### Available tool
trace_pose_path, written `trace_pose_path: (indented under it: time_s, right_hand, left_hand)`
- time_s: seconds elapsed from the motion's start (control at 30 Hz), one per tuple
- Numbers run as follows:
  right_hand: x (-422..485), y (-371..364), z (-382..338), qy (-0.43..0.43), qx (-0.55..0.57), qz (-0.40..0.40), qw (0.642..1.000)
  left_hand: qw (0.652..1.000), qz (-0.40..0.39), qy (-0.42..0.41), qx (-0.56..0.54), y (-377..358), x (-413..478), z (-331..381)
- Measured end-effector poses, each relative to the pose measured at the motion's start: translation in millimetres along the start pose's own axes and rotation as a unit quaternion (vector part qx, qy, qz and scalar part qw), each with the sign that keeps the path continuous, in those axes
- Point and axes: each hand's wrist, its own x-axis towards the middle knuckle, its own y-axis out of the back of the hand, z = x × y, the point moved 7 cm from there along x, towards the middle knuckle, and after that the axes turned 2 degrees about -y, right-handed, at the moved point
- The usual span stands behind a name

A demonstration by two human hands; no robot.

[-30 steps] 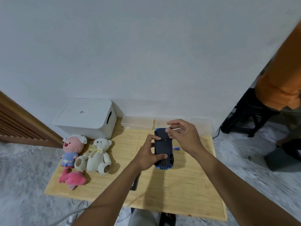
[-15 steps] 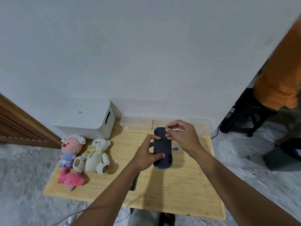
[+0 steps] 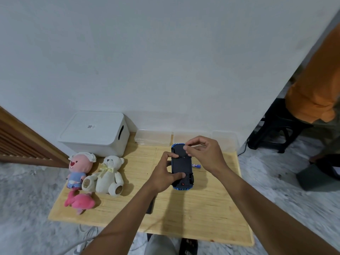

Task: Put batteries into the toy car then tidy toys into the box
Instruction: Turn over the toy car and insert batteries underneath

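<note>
We've got the toy car (image 3: 181,162) belly-up over the middle of the wooden table (image 3: 202,208), dark underside facing us, blue body showing at both ends. Our left hand (image 3: 163,176) grips its left side, thumb laid across the underside. Our right hand (image 3: 204,153) is at the far end, thumb and forefinger pinched together on the underside; whether they hold anything, we can't tell. A blue-and-white battery (image 3: 196,165) lies just right of the car. Off left sit a white bear (image 3: 108,173), a pink-faced plush (image 3: 79,166) and a pink plush (image 3: 79,201), with the lidded white box (image 3: 95,133) behind them against the wall.
</note>
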Motion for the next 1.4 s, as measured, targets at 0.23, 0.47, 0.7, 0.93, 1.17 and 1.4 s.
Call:
trace_pose_path:
  time_s: [0.23, 0.47, 0.7, 0.93, 1.17, 1.4]
  right_hand:
    - [-1.9, -4.0, -3.3, -0.001, 0.026, -0.001, 1.0]
    - [-2.3, -4.4, -6.8, 0.003, 0.034, 0.003, 0.999]
    - [-3.4, -6.5, -5.0, 0.006, 0.049, 0.007, 0.999]
    - [-4.4, -9.9, -3.9, 0.003, 0.047, -0.013, 0.999]
    - [-5.8, -10.5, -3.1, -0.006, 0.06, -0.006, 0.998]
    - [-4.2, -11.5, -2.0, -0.001, 0.055, -0.015, 0.998]
  left_hand:
    - [1.0, -0.01, -0.021, -0.016, 1.1, -3.4, 2.3]
    - [0.999, -0.006, -0.048, -0.02, 1.9, -3.2, 4.5]
    - [0.999, -0.007, -0.03, -0.012, 2.6, -2.6, 3.6]
    - [0.999, -0.011, -0.007, -0.031, 2.1, -5.0, 0.3]
    - [1.0, -0.015, -0.001, -0.026, 1.1, -5.0, -1.4]
    - [0.999, -0.017, 0.008, -0.036, 2.7, -4.6, -4.6]
